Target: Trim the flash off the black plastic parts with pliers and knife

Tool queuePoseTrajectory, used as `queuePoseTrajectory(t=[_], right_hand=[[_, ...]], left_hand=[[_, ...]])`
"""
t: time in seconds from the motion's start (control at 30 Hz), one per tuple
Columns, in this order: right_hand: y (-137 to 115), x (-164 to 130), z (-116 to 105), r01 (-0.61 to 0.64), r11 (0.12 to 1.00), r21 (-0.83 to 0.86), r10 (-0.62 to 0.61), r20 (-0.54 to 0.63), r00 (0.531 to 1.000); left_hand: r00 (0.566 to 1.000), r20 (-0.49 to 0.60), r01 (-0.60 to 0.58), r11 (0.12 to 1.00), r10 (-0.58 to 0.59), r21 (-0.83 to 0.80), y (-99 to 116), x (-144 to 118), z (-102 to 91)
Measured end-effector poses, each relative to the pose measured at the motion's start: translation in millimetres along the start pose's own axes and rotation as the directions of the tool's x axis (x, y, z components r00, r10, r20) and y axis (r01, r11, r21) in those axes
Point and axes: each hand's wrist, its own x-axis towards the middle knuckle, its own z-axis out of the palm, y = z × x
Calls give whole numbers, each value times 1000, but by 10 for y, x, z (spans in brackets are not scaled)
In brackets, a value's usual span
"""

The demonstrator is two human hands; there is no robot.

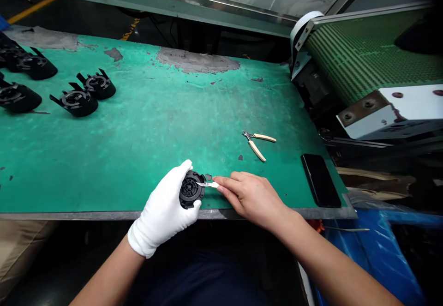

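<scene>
My left hand [164, 211], in a white glove, grips a round black plastic part [191, 189] at the near edge of the green table [155, 126]. My bare right hand [251, 195] pinches a small blade tool [208, 184] with a pale handle. Its metal tip rests on the face of the black part.
Small cutters [258, 142] with cream handles lie to the right of centre. A black phone [320, 180] lies near the table's right edge. Several black plastic parts [78, 100] sit at the far left. A green conveyor belt [367, 52] runs at the right.
</scene>
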Motion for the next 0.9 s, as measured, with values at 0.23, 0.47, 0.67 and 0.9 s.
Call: queuePoseTrajectory(t=[0.23, 0.47, 0.67, 0.9], right_hand=[[-85, -82, 104, -57, 998, 3, 57, -53, 997], [-171, -83, 141, -119, 992, 37, 122, -104, 987], [-224, -98, 175, -134, 991, 19, 135, -114, 984], [-304, -59, 193, -195, 980, -41, 186, -162, 969]], left_hand=[[994, -106, -1, 999, 6, 47, 56, -39, 119], [960, -279, 67, 994, -41, 85, 187, -36, 281], [957, -288, 64, 995, -41, 72, 168, -48, 308], [930, -362, 79, 996, -59, 40, 260, -56, 422]])
